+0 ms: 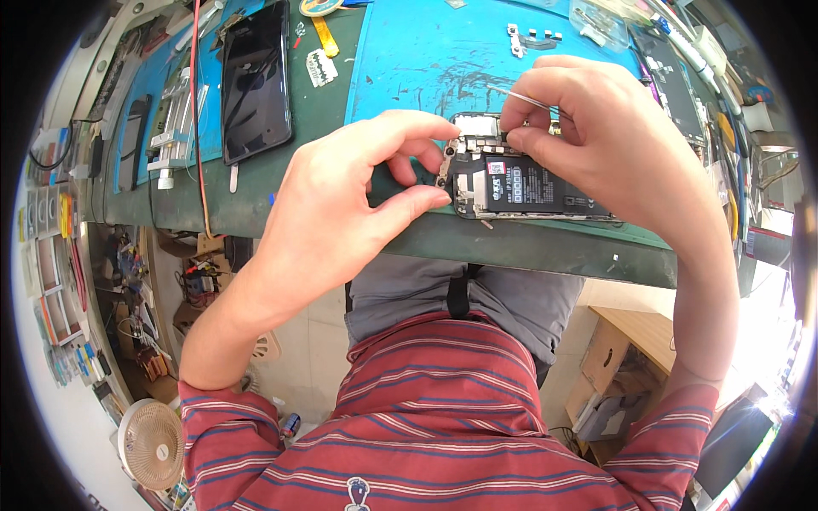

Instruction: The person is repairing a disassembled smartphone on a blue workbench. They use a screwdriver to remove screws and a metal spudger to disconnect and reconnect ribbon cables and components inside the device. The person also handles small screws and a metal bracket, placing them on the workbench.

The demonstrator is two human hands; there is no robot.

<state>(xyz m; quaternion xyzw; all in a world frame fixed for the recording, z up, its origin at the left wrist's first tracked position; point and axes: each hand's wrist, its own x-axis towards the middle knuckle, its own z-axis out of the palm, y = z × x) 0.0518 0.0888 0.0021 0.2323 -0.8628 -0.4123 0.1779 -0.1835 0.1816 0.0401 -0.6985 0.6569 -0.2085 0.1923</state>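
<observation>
An opened phone (469,187) lies at the mat's near edge, its black battery (537,183) and small metal-covered parts exposed. At its left end, my left hand (345,175) is curved around it, with the index finger at the far corner and the thumb at the near one. Above the phone's far side, my right hand (588,119) is closed with slim silver tweezers (515,95) lying across its fingers, one end pointing left. The right thumb and index fingertip meet over the phone's inner parts; anything tiny between them is hidden.
A blue work mat (409,64) covers part of the green bench. Left of it lie a dark phone screen (258,85), a razor blade (321,68) and a metal clamp (175,119). Small phone parts (532,40) sit beyond my right hand; tools crowd the right edge.
</observation>
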